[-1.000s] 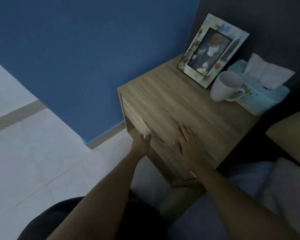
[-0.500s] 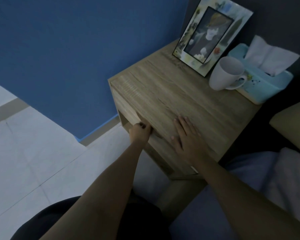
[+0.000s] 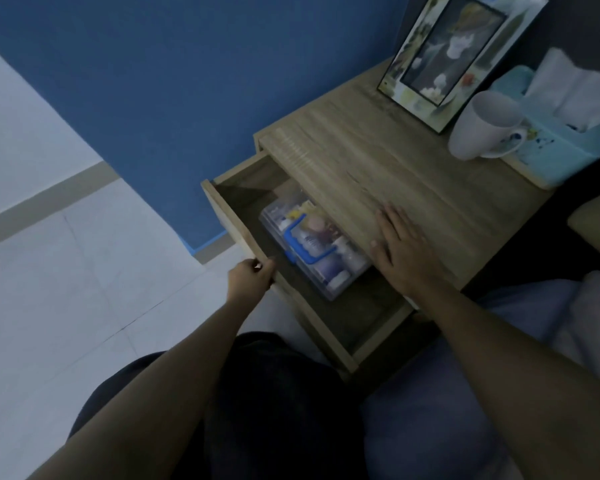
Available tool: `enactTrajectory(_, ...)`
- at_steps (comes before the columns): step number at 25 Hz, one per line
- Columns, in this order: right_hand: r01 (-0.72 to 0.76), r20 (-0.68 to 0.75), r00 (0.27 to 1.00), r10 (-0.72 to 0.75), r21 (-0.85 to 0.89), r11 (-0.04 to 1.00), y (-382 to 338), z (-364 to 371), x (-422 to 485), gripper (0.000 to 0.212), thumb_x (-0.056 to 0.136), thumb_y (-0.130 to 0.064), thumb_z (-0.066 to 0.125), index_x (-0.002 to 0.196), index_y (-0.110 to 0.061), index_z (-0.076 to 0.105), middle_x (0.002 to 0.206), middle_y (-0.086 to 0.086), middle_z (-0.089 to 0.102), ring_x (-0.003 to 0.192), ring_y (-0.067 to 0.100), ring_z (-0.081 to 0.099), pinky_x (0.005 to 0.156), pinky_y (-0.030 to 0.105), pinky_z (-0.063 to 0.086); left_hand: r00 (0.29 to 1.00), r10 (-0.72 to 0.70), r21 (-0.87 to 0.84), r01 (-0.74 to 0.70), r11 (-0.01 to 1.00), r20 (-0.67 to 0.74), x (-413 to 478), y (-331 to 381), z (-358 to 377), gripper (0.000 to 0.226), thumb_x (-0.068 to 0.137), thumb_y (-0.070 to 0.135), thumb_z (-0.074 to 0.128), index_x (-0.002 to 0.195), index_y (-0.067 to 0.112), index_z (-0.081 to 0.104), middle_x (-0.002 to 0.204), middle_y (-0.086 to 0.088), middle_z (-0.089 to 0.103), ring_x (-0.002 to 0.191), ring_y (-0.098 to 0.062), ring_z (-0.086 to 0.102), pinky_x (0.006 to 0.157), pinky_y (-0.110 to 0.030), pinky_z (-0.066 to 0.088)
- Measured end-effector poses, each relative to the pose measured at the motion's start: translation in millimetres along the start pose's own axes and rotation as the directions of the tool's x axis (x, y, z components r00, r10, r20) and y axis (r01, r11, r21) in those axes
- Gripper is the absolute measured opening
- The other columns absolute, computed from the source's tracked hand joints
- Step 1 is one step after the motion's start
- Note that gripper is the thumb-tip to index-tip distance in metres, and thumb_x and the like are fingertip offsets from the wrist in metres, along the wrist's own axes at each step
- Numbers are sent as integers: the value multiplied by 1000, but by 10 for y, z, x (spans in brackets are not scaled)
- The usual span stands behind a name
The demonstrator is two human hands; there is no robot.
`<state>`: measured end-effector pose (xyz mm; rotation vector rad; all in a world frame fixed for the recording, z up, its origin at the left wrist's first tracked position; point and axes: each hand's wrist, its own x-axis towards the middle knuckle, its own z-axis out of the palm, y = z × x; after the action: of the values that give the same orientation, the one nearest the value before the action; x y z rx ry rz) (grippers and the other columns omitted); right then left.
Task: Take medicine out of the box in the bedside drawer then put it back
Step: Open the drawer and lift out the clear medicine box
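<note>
Wooden bedside table (image 3: 413,174) stands against the blue wall (image 3: 187,81), pale tiled floor (image 3: 49,271) to its left. Bedding (image 3: 596,306) sits at the right edge of view, and the person's dark-clothed lap (image 3: 274,393) is at the bottom.

Drawer (image 3: 329,327) is pulled partway out from under the tabletop's front edge; inside is dim. Its front panel runs diagonally from upper left to lower right.

Clear plastic medicine box (image 3: 312,247) lies flat in the drawer, near the middle of the exposed part, its back end tucked under the tabletop edge. Lid is on, with a blue carry handle (image 3: 307,249) lying across the top. Contents show through the lid as blurred packets and bottles; can't make out single items.

Picture frame (image 3: 458,53) leans upright at the tabletop's back edge. White mug (image 3: 482,128) stands just in front of it to the right, touching or nearly touching the light blue tissue box (image 3: 551,140) at the back right corner, with a white tissue sticking up.

Left hand (image 3: 252,278) is curled tight around the top edge of the drawer front, fingers wrapped over it, thumb side up.

Right hand (image 3: 400,251) lies palm down, fingers spread flat, on the tabletop's front edge, right beside the medicine box but not touching it.
</note>
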<state>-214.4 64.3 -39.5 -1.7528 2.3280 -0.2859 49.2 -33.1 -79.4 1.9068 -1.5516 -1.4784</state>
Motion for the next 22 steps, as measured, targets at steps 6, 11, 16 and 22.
enactTrajectory(6,4,42,999,-4,-19,1000,-76,122,-175,58,96,-44,18,147,-17,12,159,6,11,146,21,8,118,45,13,996,-86,20,86,996,4,-273,-412,-336,32,84,44,54,74,16,63,79,-5,71,80,-24,71,85,-43,57)
enactTrajectory(11,-14,-23,1000,12,-110,994,-272,115,-259,59,95,-40,19,145,-8,22,155,13,24,144,26,20,116,47,22,968,35,50,-24,998,-250,-505,-478,-492,69,88,55,46,138,9,39,135,-14,55,121,-31,54,101,-45,46)
enactTrajectory(16,-48,-103,993,60,113,992,-1156,333,-719,51,92,-39,35,135,-11,37,143,14,44,130,26,44,104,45,42,818,506,279,-436,855,-273,-394,-81,-838,68,91,49,43,147,18,21,146,-15,41,131,-30,43,105,-43,38)
enactTrajectory(22,-679,71,671,738,457,574,-1809,610,-867,74,83,-52,53,141,-20,20,144,14,35,123,28,45,92,42,48,899,410,571,-419,706,152,92,523,-751,65,92,44,46,145,11,25,137,-21,46,117,-30,54,91,-39,48)
